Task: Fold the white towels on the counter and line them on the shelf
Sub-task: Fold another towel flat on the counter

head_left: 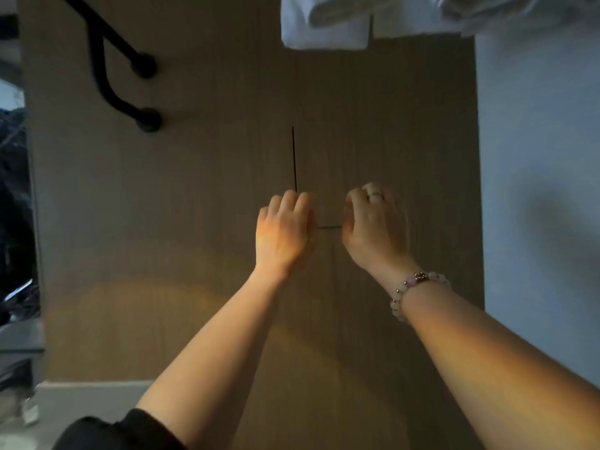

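Observation:
Folded white towels (328, 26) lie side by side along the top edge of the view, above a brown wood panel (201, 196); another white towel (519, 11) bunches at the top right. What they rest on is hidden. My left hand (284, 232) and my right hand (376, 222) are raised side by side in front of the panel, well below the towels. Both show their backs with the fingers curled inward, and I see nothing held in either. A bead bracelet (412, 290) circles my right wrist.
A black curved metal rail (107, 69) with two round mounts is fixed to the panel at the upper left. A pale wall (539, 190) borders the panel on the right. Thin dark seams (294, 157) cross the panel near my hands. Dark clutter sits at the far left.

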The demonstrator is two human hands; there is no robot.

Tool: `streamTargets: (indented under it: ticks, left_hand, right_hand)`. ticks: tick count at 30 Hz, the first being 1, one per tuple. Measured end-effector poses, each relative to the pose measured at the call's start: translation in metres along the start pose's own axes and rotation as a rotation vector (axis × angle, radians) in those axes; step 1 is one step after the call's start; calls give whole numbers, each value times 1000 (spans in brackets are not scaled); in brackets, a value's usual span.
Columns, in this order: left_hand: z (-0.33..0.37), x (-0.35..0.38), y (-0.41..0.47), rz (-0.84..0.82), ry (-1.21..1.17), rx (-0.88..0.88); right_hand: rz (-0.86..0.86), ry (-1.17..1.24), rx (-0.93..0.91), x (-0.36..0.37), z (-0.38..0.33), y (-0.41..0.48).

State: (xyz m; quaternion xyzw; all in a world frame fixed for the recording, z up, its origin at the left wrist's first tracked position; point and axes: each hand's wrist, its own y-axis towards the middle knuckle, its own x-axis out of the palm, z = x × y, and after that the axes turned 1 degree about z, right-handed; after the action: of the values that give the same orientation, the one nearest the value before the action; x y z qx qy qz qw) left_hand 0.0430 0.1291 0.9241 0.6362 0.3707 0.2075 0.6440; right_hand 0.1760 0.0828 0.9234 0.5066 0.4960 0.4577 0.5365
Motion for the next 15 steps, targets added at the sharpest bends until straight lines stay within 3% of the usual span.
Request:
streamTargets:
  ticks: [7,15]
  left_hand:
    - [-6,2,-120,-179,55,-60]
    - [-13,-22,-271,-507,52,-260]
  right_hand:
    - [-182,141,-120,15,-41,-119]
    - [-466,190,-39,3,-75,-243]
